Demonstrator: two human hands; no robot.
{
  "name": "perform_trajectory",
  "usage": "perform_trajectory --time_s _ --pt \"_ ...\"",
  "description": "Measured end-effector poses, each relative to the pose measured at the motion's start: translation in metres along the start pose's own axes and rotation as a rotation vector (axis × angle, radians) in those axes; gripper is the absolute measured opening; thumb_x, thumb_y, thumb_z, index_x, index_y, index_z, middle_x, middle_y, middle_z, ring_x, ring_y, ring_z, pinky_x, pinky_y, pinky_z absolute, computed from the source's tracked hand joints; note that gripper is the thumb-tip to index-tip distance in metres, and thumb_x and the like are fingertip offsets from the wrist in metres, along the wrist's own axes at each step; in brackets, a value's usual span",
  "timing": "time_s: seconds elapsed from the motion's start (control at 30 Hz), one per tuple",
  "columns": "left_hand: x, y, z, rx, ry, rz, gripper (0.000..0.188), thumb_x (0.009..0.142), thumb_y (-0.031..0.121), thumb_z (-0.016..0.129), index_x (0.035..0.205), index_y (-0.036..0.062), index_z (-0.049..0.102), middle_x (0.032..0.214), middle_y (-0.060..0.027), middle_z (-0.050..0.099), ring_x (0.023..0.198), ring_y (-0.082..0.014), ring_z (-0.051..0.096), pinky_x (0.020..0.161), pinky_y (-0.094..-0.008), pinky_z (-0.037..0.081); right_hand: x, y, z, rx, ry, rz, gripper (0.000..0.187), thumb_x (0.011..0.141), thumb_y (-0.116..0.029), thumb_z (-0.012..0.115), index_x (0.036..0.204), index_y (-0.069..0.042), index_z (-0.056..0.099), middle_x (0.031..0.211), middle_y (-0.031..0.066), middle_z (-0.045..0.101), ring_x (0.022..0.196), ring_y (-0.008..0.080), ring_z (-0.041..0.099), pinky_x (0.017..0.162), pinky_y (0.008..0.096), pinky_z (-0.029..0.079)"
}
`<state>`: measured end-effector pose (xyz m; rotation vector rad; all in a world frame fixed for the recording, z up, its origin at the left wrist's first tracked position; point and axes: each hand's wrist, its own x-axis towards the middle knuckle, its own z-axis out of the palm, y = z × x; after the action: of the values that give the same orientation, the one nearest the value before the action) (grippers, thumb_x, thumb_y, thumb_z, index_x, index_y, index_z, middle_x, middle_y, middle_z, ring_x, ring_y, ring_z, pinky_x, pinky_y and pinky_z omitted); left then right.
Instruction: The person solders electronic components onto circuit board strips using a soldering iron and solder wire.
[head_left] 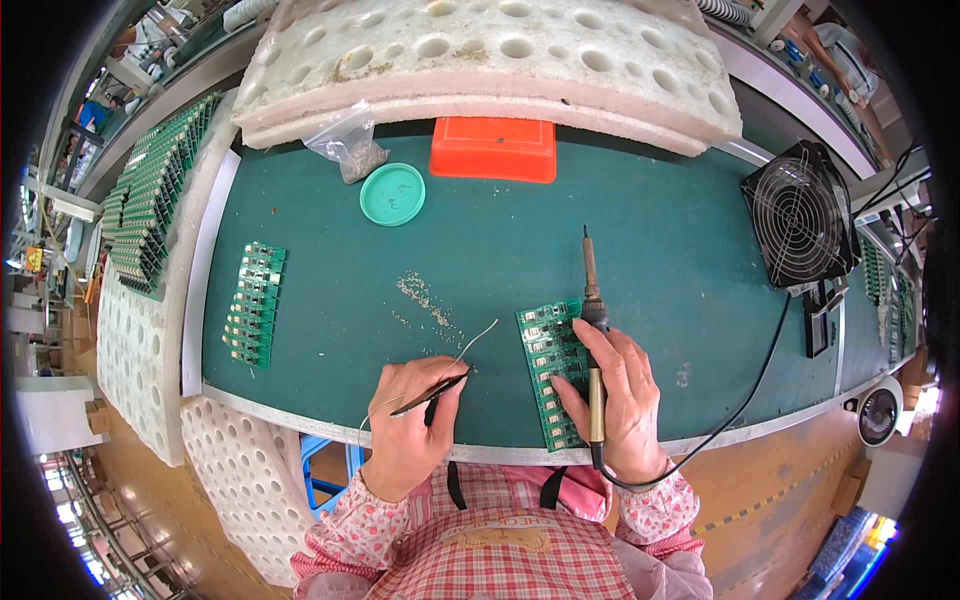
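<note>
My left hand (408, 425) pinches black tweezers (432, 392), their tips near the green tabletop. A thin solder wire (480, 336) runs through the same hand, its free end sticking up and to the right. In my right hand (625, 400) is a soldering iron (590, 265), its dark tip pointing away from me. The fingers of that hand also rest on a green circuit board panel (545, 365) with rows of small white parts. Tiny pale components (425, 297) lie scattered beyond my left hand. Another board panel (256, 305) lies to the left.
At the back are a red-orange bin (493, 150), a round green lid (392, 195) and a plastic bag of small parts (352, 150). White foam blocks (480, 75) border the far side; stacked boards (150, 200) stand left. A black fan (797, 215) and the iron's cable (745, 400) are right.
</note>
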<state>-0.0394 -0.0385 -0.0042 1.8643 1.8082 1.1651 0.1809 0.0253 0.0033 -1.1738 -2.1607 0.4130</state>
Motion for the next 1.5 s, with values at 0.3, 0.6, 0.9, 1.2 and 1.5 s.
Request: perform_trajectory --time_s 0.3,0.6,0.9,1.2,1.5 --pt "0.019 0.02 0.012 -0.096 -0.016 -0.031 0.017 0.083 -0.008 0.069 0.097 0.0011 0.068 0.098 -0.0107 0.072 0.086 -0.0283 0.067 0.077 -0.0336 0.051 0.0 -0.007 -0.001 -0.008 0.008 0.014 0.064 0.076 -0.012 0.082 0.135 -0.005 0.058 0.109 0.0172 0.063 0.098 0.0364 0.063 0.093 0.0465 0.052" --pt "0.035 0.021 0.037 -0.115 -0.036 0.037 0.02 0.082 -0.007 0.069 0.1 0.0013 0.068 0.1 -0.0101 0.07 0.085 -0.0301 0.066 0.076 -0.0378 0.051 -0.007 0.005 -0.005 0.066 0.104 0.047 0.065 0.076 -0.01 0.084 0.134 -0.001 0.057 0.106 0.0159 0.066 0.086 0.0298 0.065 0.077 0.0394 0.053" --pt "0.037 0.022 0.037 -0.09 -0.053 0.028 0.022 0.081 -0.008 0.069 0.101 0.0017 0.068 0.1 -0.0103 0.07 0.086 -0.0299 0.066 0.077 -0.0375 0.05 -0.005 0.006 -0.004 0.087 0.108 0.043 0.062 0.075 -0.008 0.084 0.131 0.0 0.059 0.104 0.015 0.067 0.081 0.0277 0.065 0.073 0.0377 0.053" --pt "0.039 0.023 0.037 -0.063 -0.047 0.054 0.02 0.082 -0.007 0.069 0.1 0.0018 0.068 0.099 -0.0104 0.07 0.086 -0.0297 0.066 0.077 -0.0375 0.051 -0.007 0.006 -0.004 0.102 0.125 0.031 0.061 0.075 -0.008 0.084 0.13 0.0 0.059 0.102 0.0142 0.068 0.078 0.0268 0.065 0.07 0.037 0.053" --pt "0.038 0.022 0.039 -0.053 -0.035 0.074 0.015 0.084 -0.005 0.069 0.097 0.0012 0.067 0.098 -0.0108 0.07 0.086 -0.0303 0.066 0.077 -0.038 0.051 -0.009 0.004 -0.018 0.198 0.303 0.008 0.042 0.073 0.004 0.081 0.112 0.0 0.066 0.077 0.0066 0.068 0.063 0.0207 0.062 0.058 0.0309 0.049"
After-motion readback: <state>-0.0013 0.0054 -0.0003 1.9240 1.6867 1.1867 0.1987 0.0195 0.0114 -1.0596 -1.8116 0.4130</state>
